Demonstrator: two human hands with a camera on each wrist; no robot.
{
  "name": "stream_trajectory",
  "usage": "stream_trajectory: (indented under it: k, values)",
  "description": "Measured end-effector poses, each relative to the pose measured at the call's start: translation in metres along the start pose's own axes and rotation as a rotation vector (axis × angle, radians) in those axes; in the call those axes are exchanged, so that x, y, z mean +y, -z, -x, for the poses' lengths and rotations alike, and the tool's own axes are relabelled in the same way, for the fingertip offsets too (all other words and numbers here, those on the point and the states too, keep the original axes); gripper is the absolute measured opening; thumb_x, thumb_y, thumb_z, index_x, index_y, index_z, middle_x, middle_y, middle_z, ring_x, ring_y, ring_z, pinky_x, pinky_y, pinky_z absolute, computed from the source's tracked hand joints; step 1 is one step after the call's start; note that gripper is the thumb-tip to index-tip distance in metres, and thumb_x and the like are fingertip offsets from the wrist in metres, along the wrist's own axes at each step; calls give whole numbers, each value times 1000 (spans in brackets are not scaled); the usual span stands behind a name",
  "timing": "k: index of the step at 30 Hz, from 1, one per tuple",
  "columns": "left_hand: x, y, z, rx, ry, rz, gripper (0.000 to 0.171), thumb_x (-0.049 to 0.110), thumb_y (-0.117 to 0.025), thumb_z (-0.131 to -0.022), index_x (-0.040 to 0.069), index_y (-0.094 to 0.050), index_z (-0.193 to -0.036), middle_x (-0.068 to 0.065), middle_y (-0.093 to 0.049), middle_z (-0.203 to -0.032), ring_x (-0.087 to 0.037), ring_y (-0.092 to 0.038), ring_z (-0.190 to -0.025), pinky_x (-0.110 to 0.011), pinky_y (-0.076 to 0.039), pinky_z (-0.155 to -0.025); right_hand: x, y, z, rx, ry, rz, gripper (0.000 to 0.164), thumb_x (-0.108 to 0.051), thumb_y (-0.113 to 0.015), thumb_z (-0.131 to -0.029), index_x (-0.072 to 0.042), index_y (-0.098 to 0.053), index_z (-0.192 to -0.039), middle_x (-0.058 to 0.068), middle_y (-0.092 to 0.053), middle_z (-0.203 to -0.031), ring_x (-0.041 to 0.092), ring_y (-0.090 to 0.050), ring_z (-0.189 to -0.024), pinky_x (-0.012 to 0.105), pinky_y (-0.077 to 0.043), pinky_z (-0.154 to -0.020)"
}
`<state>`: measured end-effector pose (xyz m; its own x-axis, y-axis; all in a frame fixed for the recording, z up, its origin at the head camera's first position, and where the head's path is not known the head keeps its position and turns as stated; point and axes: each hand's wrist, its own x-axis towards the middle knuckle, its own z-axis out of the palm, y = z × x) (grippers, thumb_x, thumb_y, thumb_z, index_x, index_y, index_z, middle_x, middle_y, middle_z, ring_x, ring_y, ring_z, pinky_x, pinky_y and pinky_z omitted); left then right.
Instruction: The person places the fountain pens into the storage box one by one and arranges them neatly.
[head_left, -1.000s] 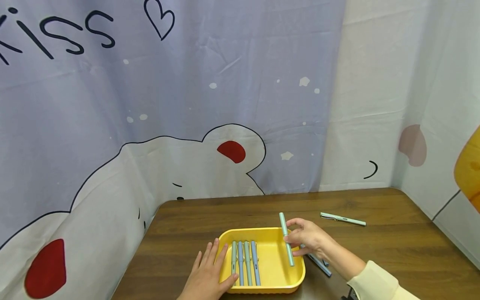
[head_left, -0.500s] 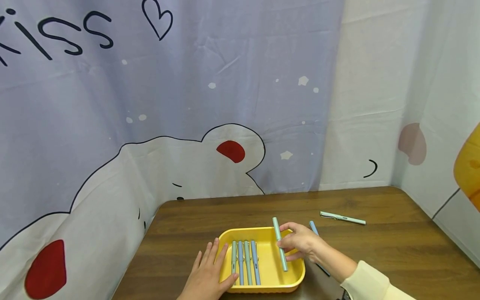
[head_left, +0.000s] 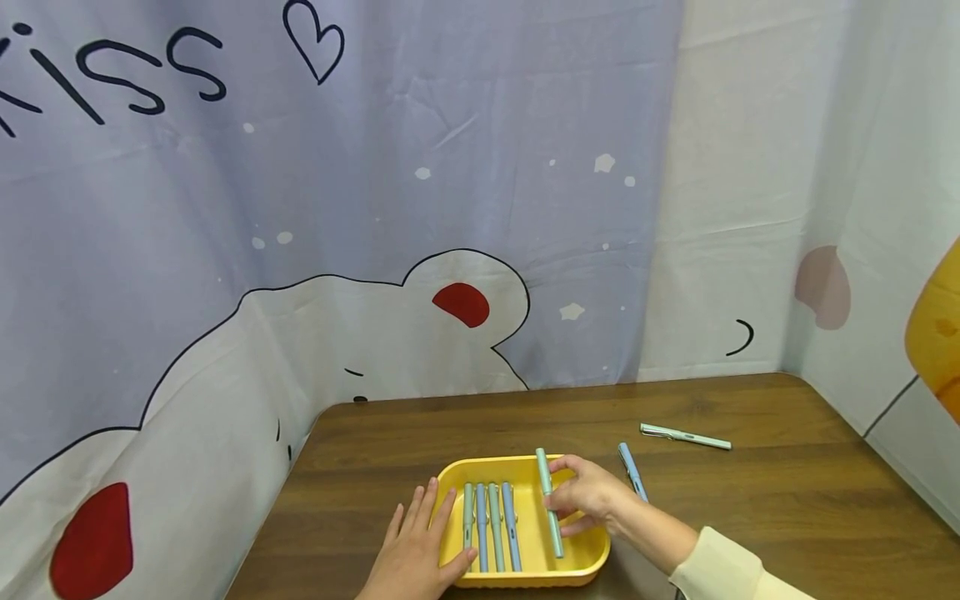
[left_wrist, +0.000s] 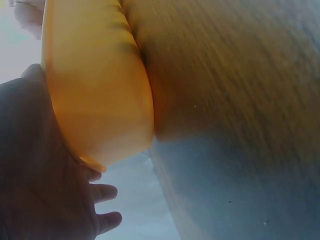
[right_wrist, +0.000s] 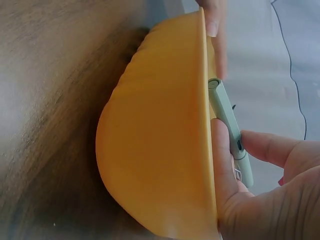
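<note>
The left grip (head_left: 411,550) is resting spread on the left of the yellow tray (head_left: 525,580); the right grip (head_left: 592,497) is pinching a green pen (head_left: 554,530) over it. Placing seems underway, the next move probably calling for lowering it alongside the four pens (head_left: 482,527). It is hovering nearer them than earlier.

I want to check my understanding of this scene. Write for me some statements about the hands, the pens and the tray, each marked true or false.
1. The right hand has a green pen in its grip. True.
2. The left hand touches the yellow tray. True.
3. Five pens lie in a row inside the tray. False: four pens do.
4. Every blue pen is in the tray. False: a blue pen lies on the table.
</note>
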<state>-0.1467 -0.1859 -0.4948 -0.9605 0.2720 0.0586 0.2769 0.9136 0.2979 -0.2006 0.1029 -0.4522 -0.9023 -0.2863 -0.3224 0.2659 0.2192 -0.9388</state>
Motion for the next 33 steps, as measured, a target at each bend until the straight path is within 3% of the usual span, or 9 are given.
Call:
stream_trajectory:
  k: [17,33]
  values:
    - [1,0,0,1,10,15,89,69,-54,-93,10,-37,-157,-19,-23,-166,-43,-25,-150,-68,-19,-117,5,-18,-7,-23,11,27,56,5,-72,-84,-1,-47,-134,17,-69,-92,24,-67,-76,36,-62,-61]
    - [0,0,-1,-9,2,8,90,70,-52,-93,10,-36,-157,-20,-22,-166,-44,-25,-150,-69,-19,-116,20,-33,-15,-18,-7,38,50,8,-72,-83,1,-48,-126,15,-66,-85,22,-67,-72,37,-62,-60]
